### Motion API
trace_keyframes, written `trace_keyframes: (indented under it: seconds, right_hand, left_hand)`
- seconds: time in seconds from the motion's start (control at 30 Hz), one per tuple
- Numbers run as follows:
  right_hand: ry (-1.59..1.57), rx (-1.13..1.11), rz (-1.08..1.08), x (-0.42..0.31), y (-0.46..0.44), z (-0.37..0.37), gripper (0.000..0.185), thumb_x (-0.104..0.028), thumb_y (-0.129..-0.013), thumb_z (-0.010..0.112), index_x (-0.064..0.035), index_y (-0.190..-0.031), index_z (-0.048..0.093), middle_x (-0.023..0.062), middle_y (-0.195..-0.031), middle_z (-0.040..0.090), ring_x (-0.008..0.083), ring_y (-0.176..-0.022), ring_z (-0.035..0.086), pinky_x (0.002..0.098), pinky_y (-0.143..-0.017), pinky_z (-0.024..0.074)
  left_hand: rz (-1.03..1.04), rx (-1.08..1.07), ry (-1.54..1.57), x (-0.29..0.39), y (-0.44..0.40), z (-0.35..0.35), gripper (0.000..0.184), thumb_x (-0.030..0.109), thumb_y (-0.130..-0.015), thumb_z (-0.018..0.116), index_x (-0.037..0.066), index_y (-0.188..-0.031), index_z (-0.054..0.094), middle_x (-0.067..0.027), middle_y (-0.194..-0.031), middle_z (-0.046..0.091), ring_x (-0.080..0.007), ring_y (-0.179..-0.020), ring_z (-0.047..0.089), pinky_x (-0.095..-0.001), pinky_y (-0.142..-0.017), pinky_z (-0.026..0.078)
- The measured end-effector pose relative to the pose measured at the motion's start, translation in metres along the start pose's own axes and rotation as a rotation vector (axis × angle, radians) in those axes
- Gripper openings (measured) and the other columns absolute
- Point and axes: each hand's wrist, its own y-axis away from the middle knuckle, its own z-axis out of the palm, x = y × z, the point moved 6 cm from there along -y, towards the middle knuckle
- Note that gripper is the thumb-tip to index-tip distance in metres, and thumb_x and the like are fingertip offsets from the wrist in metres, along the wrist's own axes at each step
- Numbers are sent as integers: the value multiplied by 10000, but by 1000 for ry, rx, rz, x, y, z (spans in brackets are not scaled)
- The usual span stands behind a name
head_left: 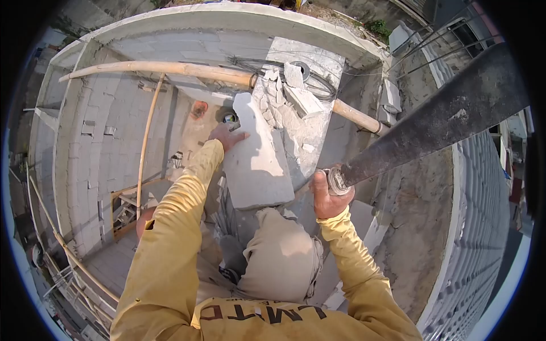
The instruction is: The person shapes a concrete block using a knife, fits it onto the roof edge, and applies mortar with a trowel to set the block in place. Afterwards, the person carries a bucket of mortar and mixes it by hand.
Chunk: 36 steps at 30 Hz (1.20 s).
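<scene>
My right hand (333, 196) is closed around the wrapped handle of a machete (432, 113), its wide dark blade slanting up to the far right. The blade is raised and does not touch the block. With my left hand (228, 138) I grip the left edge of a pale lightweight concrete block (256, 165), thumb on its face and fingers over the side. The block's far end is broken and uneven. It lies in front of my bent knee (281, 250). Broken block pieces (284, 102) are heaped just beyond it on a dusty board (333, 65).
A bamboo pole (170, 69) runs crosswise under the board, and a thinner pole (149, 142) leans at left. Coiled dark wire (324, 88) lies by the rubble. Block walls (102, 159) surround a deep drop at left; corrugated roofing (478, 210) slopes at right.
</scene>
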Motion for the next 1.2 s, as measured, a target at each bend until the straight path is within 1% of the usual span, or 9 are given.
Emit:
trace_keyframes:
  seconds: [0.07, 0.13, 0.3, 0.37, 0.53, 0.63, 0.8, 1.03, 1.2]
  right_hand:
    - [211, -107, 41, 74, 36, 21, 396, -342, -881, 755, -4, -1048, 633, 143, -870, 687, 290, -788, 680, 388, -731, 536]
    - [384, -516, 435, 166, 74, 39, 426, -381, -879, 735, 3, -1044, 649, 194, -880, 687, 366, -832, 686, 414, -760, 543]
    - [486, -547, 504, 70, 36, 23, 527, -464, -903, 678, 28, -1084, 628, 226, -970, 684, 439, -852, 657, 429, -792, 535]
    - [164, -257, 196, 7, 18, 11, 478, -430, -914, 691, 23, -1047, 621, 195, -896, 669, 383, -812, 658, 417, -761, 526]
    - [17, -47, 64, 9, 20, 6, 414, -378, -910, 717, -7, -1052, 601, 150, -818, 622, 285, -760, 634, 379, -722, 511]
    - [642, -381, 206, 139, 68, 35, 570, -531, -895, 658, 8, -1073, 611, 211, -864, 674, 377, -830, 667, 467, -770, 514]
    - [321, -619, 528, 92, 49, 35, 672, -613, -881, 620, 33, -1066, 617, 249, -901, 681, 446, -874, 657, 497, -802, 507]
    - [-161, -113, 21, -27, 0, -7, 323, -283, -888, 767, -22, -966, 593, 74, -745, 596, 155, -690, 541, 310, -673, 483]
    - [635, -437, 253, 133, 57, 23, 478, -479, -906, 674, -7, -945, 604, 98, -742, 634, 208, -680, 621, 328, -656, 507]
  left_hand:
    - [2, 59, -29, -4, 0, -1, 730, 462, -746, 805, -20, -1267, 637, -189, -1157, 708, -297, -1037, 693, -371, -905, 528]
    - [66, 94, -29, -15, -15, 6, 740, 467, -743, 808, -16, -1276, 633, -195, -1182, 698, -292, -1071, 684, -370, -913, 526]
    - [16, 63, 2, -4, -10, 0, 743, 471, -749, 805, -26, -1273, 631, -196, -1190, 693, -290, -1079, 678, -366, -917, 524]
    - [35, 85, -41, -11, -9, -2, 745, 473, -750, 806, -32, -1269, 631, -195, -1181, 697, -289, -1071, 680, -365, -915, 525]
    - [32, -12, 59, -2, -5, -1, 744, 479, -752, 802, -42, -1256, 635, -172, -1154, 711, -279, -1067, 679, -372, -941, 510]
    - [-8, -36, -9, -15, -16, 8, 880, 595, -711, 789, -24, -1309, 607, -243, -1294, 620, -357, -1170, 627, -404, -1005, 488]
    - [13, 6, -51, -17, 0, 8, 927, 626, -697, 794, -29, -1322, 595, -268, -1332, 595, -382, -1206, 609, -418, -1024, 482]
    - [10, -40, -16, -4, -7, -2, 906, 592, -702, 808, -27, -1328, 592, -258, -1250, 651, -373, -1153, 643, -422, -1002, 499]
    - [61, -1, 40, -2, -4, 2, 893, 584, -698, 813, -2, -1336, 595, -257, -1261, 645, -371, -1159, 641, -423, -999, 500]
